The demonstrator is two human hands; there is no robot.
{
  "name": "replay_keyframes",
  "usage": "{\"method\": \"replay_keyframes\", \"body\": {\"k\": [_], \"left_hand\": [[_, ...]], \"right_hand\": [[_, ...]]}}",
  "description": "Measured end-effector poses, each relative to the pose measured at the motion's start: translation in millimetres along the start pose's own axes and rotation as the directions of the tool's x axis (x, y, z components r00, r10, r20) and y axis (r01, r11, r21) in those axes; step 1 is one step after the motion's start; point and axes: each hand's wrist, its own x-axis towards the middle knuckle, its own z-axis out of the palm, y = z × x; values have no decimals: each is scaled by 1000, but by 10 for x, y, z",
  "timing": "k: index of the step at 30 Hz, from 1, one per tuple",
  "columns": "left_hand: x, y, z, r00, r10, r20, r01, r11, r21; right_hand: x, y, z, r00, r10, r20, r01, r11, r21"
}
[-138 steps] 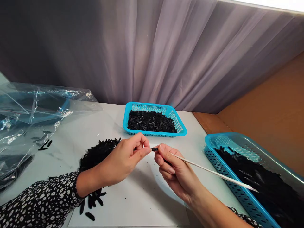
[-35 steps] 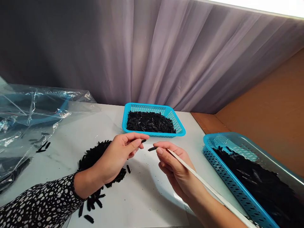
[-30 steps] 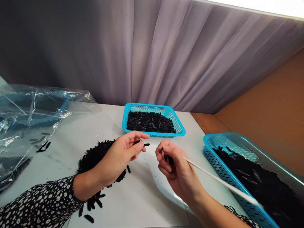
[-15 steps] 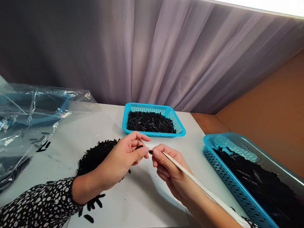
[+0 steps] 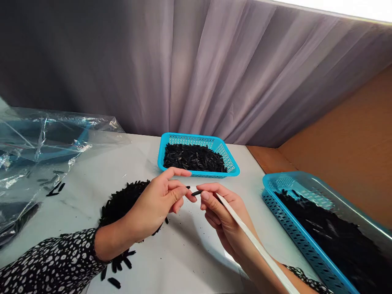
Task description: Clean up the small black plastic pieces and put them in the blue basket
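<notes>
My left hand (image 5: 156, 202) and my right hand (image 5: 222, 210) meet above the white table (image 5: 190, 249). The left fingertips pinch a small black piece (image 5: 187, 188). The right hand grips a long white stick (image 5: 260, 249) that runs back towards my right arm, with a short black piece (image 5: 196, 192) at its tip. The two black pieces lie almost end to end between the fingertips. A heap of loose black pieces (image 5: 124, 200) sits on the table under and behind my left hand.
A small blue basket (image 5: 232, 165) of black pieces stands at the back centre. A larger blue basket (image 5: 294, 232) full of them is at the right. Crumpled clear plastic (image 5: 36, 147) covers the left side. A curtain hangs behind; brown board is at right.
Since half a second ago my hands drew slightly apart, leaving a black piece at each set of fingertips. The stick's free end swung lower towards my right arm.
</notes>
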Motion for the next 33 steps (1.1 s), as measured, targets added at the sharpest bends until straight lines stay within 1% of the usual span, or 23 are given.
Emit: {"method": "replay_keyframes", "body": {"k": [4, 8, 11, 13, 15, 20, 23, 26, 28, 30, 31, 33], "left_hand": [[7, 14, -11, 999, 33, 38, -35, 999, 41], [12, 15, -8, 998, 58, 8, -59, 998, 33], [-6, 11, -4, 998, 59, 15, -59, 997, 40], [-25, 9, -3, 998, 51, 29, -53, 997, 63], [-42, 10, -3, 998, 43, 42, -47, 995, 84], [-59, 31, 5, 997, 23, 79, -32, 993, 112], [-69, 43, 23, 995, 18, 99, -32, 989, 145], [-76, 45, 29, 993, 20, 115, -40, 984, 175], [-65, 36, 12, 991, 31, 128, -48, 989, 136], [-38, 18, -19, 993, 29, 112, -34, 998, 45], [-21, 7, -36, 996, 14, 85, -14, 1000, -3], [19, -13, -65, 998, -59, 13, 60, 995, -82]], "right_hand": [[-1, 4, -3, 1000, 9, -4, -9, 1000, -10], [-3, 8, -2, 1000, 8, 9, -8, 1000, -14], [6, 8, -6, 1000, -3, 26, 2, 999, 47], [16, 6, -8, 999, 22, 46, -27, 994, 104], [22, 4, -7, 996, 64, 64, -72, 990, 123], [-1, 8, 19, 987, 113, 111, -121, 991, 63], [-22, 14, 30, 984, 106, 144, -114, 992, 49], [-26, 26, 21, 984, 100, 149, -108, 993, 49], [-20, 38, 7, 988, 88, 124, -96, 994, 57], [-8, 48, -9, 994, 63, 94, -69, 996, 62], [-3, 52, -15, 995, 50, 81, -55, 997, 61], [5, 57, -24, 998, 32, 62, -36, 998, 61]]}}
